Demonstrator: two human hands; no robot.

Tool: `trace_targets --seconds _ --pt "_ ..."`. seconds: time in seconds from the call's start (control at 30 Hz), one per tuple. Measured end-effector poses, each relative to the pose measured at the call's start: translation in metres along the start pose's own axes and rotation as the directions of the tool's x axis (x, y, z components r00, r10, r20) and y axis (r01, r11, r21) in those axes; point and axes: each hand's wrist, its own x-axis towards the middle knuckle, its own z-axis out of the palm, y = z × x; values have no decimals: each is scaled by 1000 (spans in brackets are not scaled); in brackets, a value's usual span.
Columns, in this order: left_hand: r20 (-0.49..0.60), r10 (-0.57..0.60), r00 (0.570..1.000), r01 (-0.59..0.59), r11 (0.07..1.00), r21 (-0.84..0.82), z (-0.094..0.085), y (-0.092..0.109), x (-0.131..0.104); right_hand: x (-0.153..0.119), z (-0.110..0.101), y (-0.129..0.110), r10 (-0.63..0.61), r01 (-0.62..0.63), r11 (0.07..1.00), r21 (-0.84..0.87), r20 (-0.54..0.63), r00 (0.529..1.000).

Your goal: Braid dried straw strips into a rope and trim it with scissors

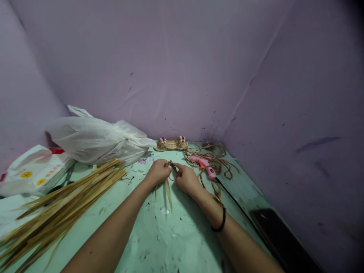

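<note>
head view. the left hand [158, 171] has its grip pinching a short brown twist [171, 164] just above the green surface [148, 242]; the right hand [186, 181] meets it with an outstretched index finger, though whether its grip is pressed together cannot be told. a pale strip [168, 195] hangs between the hands. a pink glue gun [207, 167] lies beside the right hand, its black cable [236, 201] running toward the near right, with brown cord [218, 194] around it and near the right forearm. dry leaf strips [71, 197] fan out at left; a beaded woven piece [172, 145] lies by the wall.
probable faults: a loosened left grip could let the twist unwind; a hard pull could split the strip; a sideways sweep of the right forearm could snag the cord or drag the glue gun, whose nozzle may be hot.
</note>
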Motion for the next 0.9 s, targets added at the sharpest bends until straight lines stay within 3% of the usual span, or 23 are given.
trace_targets --seconds 0.17,0.37,0.57,0.73,0.9 --pt "5 14 1000 -14 1000 0 -1 0 0 -11 -3 -6 84 -95 987 -128 -88 993" --pt "6 11 1000 -11 1000 -18 -1 1 -1 -14 -9 -16 6 -2 967 -255 15 1000" --pt "13 4 1000 -3 997 -76 -1 1 0 -29 -3 -14 -42 39 971 -234 -8 999" --pt "124 -184 975 213 935 -284 -5 4 -1 -27 -17 -1 11 -14 963 -270 -13 1000" --pt "323 -363 874 463 824 -327 -14 13 1 -14 -36 7 186 -209 903 -376 -97 978"
